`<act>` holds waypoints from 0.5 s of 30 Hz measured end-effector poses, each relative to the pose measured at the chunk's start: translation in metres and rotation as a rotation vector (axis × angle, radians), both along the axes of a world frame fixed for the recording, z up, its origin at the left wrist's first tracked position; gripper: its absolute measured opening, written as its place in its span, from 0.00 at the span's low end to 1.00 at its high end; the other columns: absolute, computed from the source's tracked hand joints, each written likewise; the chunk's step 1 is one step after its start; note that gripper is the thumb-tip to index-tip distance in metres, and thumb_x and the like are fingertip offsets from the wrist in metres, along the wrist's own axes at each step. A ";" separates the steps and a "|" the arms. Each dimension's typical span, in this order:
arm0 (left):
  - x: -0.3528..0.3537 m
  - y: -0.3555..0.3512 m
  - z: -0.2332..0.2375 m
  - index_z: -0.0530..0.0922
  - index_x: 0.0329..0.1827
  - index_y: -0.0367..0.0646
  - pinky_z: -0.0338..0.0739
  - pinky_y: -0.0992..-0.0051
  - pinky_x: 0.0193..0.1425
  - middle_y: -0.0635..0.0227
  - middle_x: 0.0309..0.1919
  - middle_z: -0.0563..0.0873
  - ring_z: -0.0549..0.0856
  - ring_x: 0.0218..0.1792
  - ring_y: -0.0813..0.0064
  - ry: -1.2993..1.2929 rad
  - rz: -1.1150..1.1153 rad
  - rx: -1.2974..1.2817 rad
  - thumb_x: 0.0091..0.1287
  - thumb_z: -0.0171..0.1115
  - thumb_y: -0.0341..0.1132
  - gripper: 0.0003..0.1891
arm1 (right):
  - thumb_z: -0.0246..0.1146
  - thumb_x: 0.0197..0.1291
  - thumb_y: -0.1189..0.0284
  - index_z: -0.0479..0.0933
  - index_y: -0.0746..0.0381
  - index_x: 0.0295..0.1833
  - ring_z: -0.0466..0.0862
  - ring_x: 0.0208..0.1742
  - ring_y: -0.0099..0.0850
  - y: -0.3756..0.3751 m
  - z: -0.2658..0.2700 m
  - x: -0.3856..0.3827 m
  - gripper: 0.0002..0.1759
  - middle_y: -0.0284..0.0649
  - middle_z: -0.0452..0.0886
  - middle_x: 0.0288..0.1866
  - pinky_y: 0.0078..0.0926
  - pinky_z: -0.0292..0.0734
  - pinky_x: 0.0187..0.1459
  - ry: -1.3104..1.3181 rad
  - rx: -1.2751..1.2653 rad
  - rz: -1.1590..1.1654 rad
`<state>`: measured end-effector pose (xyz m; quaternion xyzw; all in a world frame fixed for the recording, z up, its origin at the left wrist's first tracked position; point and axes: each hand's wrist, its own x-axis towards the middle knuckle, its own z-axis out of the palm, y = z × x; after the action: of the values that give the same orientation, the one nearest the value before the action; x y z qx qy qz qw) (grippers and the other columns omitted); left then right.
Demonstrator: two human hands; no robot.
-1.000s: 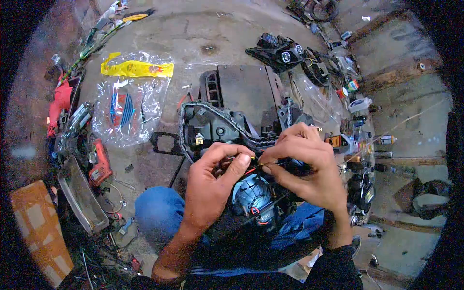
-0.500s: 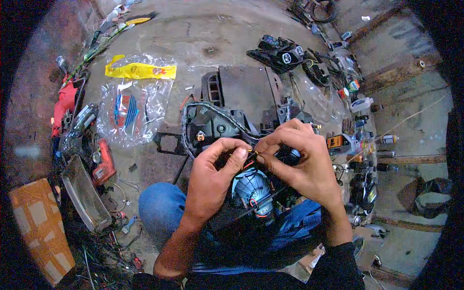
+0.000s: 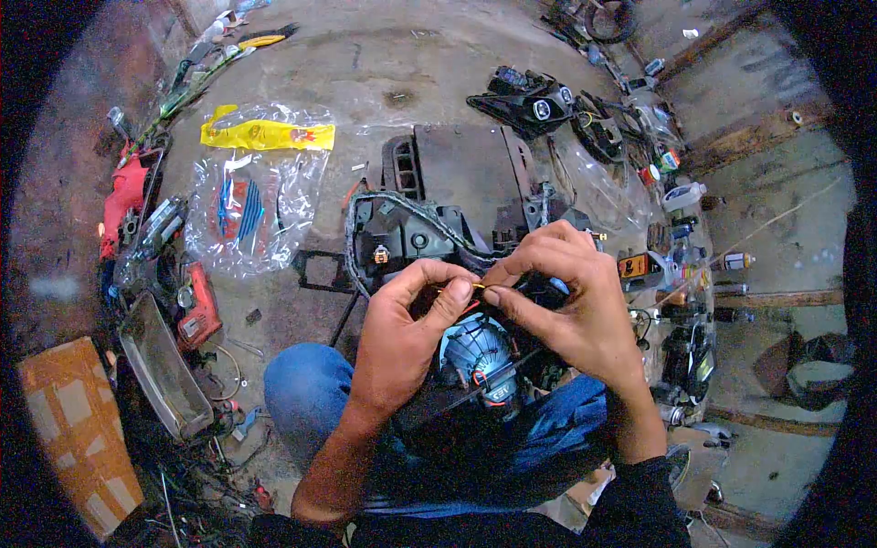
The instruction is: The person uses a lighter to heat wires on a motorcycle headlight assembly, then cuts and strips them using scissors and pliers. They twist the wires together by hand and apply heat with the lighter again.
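A thin yellowish wire [image 3: 478,286] spans the small gap between my hands. My left hand [image 3: 411,324] pinches one side of it between thumb and forefinger. From the right, my right hand [image 3: 566,297] holds the other side in a fingertip pinch; the wire's ends are hidden by the fingers. Just below my hands, a rounded bluish-silver lamp part [image 3: 475,347] with orange wires sits in a black housing over my lap. Beyond them is a black plastic frame [image 3: 416,237] with a wrapped cable harness [image 3: 351,242] looped over it.
Left of the frame lies a clear plastic bag [image 3: 251,215] with a yellow header. Further left are a red power tool [image 3: 196,310], a metal tray [image 3: 164,370] and a cardboard piece [image 3: 80,434]. A black headlight assembly [image 3: 530,105] lies ahead; several bottles [image 3: 683,196] line the right wall.
Both hands stay almost in place, still pinching the wire. Slightly more of its yellowish length shows between the fingertips. The whole view has shifted very slightly.
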<state>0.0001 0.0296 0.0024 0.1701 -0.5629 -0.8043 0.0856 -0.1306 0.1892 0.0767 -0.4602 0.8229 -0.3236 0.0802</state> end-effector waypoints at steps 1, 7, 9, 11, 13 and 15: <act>0.000 0.000 0.000 0.87 0.53 0.37 0.83 0.76 0.59 0.71 0.46 0.91 0.87 0.49 0.83 0.002 0.002 -0.015 0.84 0.69 0.37 0.10 | 0.80 0.62 0.67 0.91 0.53 0.44 0.85 0.54 0.37 0.000 0.000 0.001 0.07 0.31 0.90 0.41 0.42 0.72 0.60 0.000 0.002 -0.003; 0.001 0.000 0.002 0.87 0.53 0.37 0.83 0.76 0.59 0.71 0.45 0.91 0.87 0.49 0.82 -0.012 0.012 0.001 0.84 0.69 0.37 0.10 | 0.83 0.56 0.72 0.92 0.60 0.42 0.86 0.50 0.36 -0.004 0.005 0.004 0.09 0.35 0.92 0.39 0.39 0.75 0.62 0.022 0.015 -0.025; 0.001 0.000 0.000 0.87 0.53 0.38 0.83 0.75 0.60 0.70 0.47 0.92 0.89 0.50 0.80 0.004 0.012 -0.008 0.84 0.69 0.37 0.09 | 0.83 0.55 0.72 0.92 0.59 0.42 0.86 0.50 0.36 -0.004 0.003 0.003 0.10 0.35 0.92 0.39 0.39 0.75 0.62 0.032 0.005 -0.019; 0.001 0.000 0.000 0.87 0.54 0.38 0.83 0.75 0.60 0.70 0.47 0.92 0.89 0.50 0.80 0.009 0.014 -0.024 0.84 0.69 0.37 0.09 | 0.83 0.55 0.72 0.91 0.59 0.42 0.86 0.50 0.36 -0.006 0.003 0.004 0.10 0.35 0.92 0.39 0.39 0.75 0.62 0.049 -0.006 -0.015; 0.001 0.000 0.003 0.87 0.54 0.37 0.83 0.76 0.59 0.71 0.45 0.92 0.87 0.49 0.82 0.002 0.017 -0.048 0.84 0.70 0.36 0.10 | 0.82 0.55 0.72 0.91 0.59 0.42 0.86 0.50 0.37 -0.007 0.003 0.004 0.10 0.34 0.92 0.39 0.39 0.75 0.62 0.062 -0.012 -0.006; 0.002 0.000 0.002 0.87 0.54 0.37 0.82 0.76 0.59 0.71 0.45 0.92 0.87 0.49 0.82 -0.011 0.009 -0.011 0.83 0.70 0.36 0.10 | 0.81 0.55 0.73 0.91 0.59 0.43 0.86 0.50 0.37 -0.009 0.002 0.004 0.10 0.34 0.91 0.39 0.38 0.75 0.62 0.074 -0.011 0.006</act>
<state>0.0020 0.0291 0.0043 0.1765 -0.5670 -0.7999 0.0872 -0.1265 0.1802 0.0791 -0.4749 0.8220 -0.3105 0.0481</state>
